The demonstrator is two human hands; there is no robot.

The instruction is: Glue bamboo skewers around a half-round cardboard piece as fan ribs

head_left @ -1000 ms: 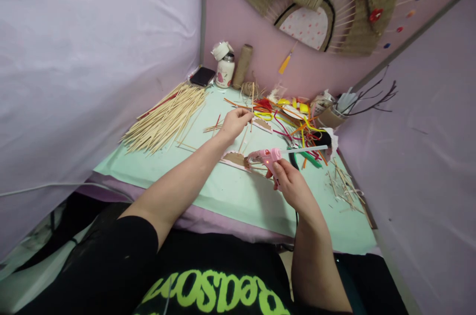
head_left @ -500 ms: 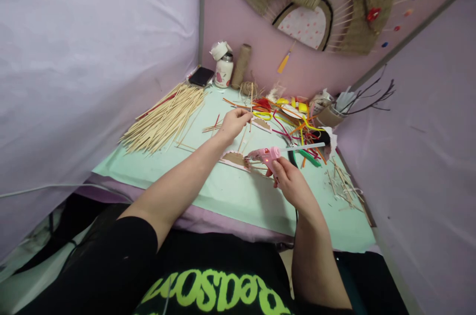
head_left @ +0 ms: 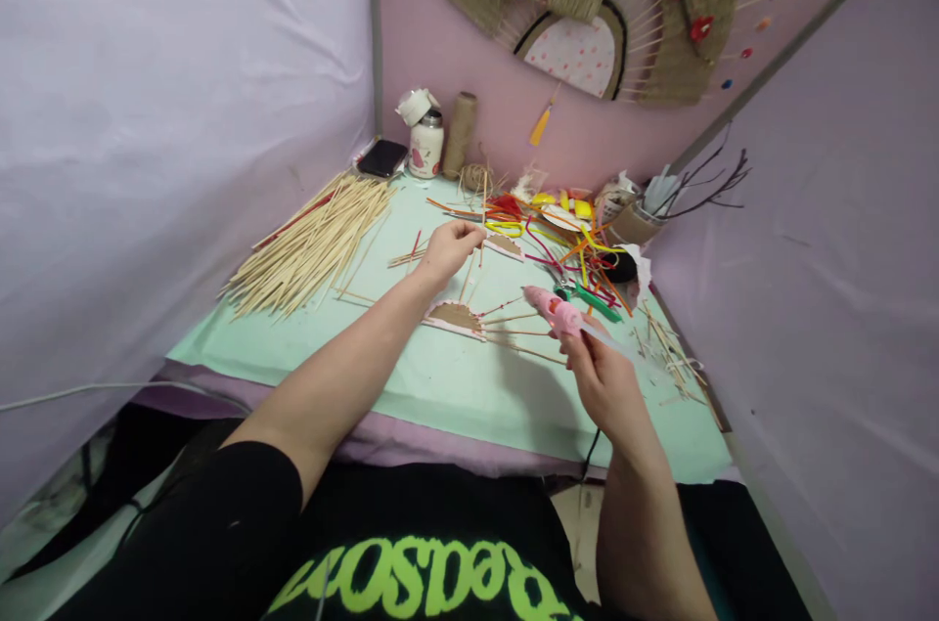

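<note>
A thin wooden stick (head_left: pixel 484 188) stands nearly upright in the pinch of my left hand (head_left: pixel 453 247), above the middle of the table. My right hand (head_left: pixel 603 375) is wrapped round a pink hot glue gun (head_left: pixel 556 310), its nozzle pointing up and left and a clear glue stick jutting from its back. Between the hands lies a half-round cardboard piece (head_left: pixel 456 316) with a white lower edge and several thin sticks fanning out from it. A second half-round cardboard piece (head_left: pixel 506 246) rests just beyond my left hand.
A heap of wooden sticks (head_left: pixel 312 244) covers the table's left side. Behind stand a bottle (head_left: pixel 426 147), a phone (head_left: pixel 382 157) and a twine roll (head_left: pixel 460 134). Coloured pipe cleaners (head_left: pixel 539 235), a green-handled tool (head_left: pixel 598 302) and stick scraps (head_left: pixel 675 357) lie to the right.
My right hand has drawn the glue gun away from the near cardboard piece, to the right, and turned its nozzle upward. My left hand still holds the stick upright. The camera view has shifted slightly.
</note>
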